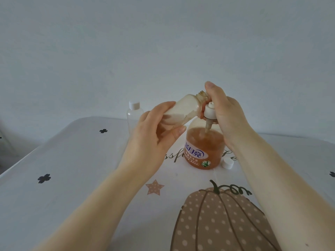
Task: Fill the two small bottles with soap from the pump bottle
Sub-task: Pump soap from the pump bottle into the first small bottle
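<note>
Forearms reach in from the bottom edge over a tabletop [54,205] covered by a cloth printed with a pumpkin [217,220], a star and small clovers. At the far left of the group, an empty clear bottle [134,115] stands upright with its white cap on, near the back edge. Next, the left hand [154,134] is wrapped around a second small bottle [183,111], holding it tilted in the air, its open threaded mouth up against the pump. Pale soap coats most of its inside, so it looks largely filled, though the exact level is hard to read. Below stands the pump bottle [204,147], about half full of orange soap. The right hand [223,113] is closed over the pump head [210,111], thumb raised; the nozzle itself is hidden, so I cannot tell whether it sits inside the mouth. A loose white cap [227,163] lies just beside the pump bottle's base on the right.

Risks, as I judge them: a hard press with mouth and nozzle misaligned would send soap down the neck onto the cloth; tilting further could spill it; soapy fingers may slip; pressing off-centre could tip the pump bottle, knocking the cap away.
</note>
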